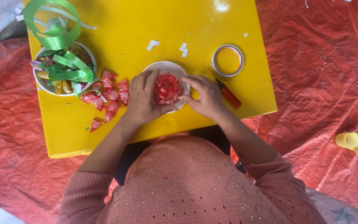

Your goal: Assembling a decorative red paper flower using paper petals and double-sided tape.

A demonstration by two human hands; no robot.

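A round cluster of red-wrapped candies sits on a small white plate near the front edge of a yellow table. My left hand cups the cluster from the left, fingers resting on it. From the right, my right hand presses its fingertips against the cluster and the plate's rim. Loose red-wrapped candies lie scattered just left of my left hand.
A white bowl with mixed candies and green ribbon stands at the table's left. A tape roll and a red-handled tool lie right of the plate. Red tarp covers the floor, with a yellow object on it.
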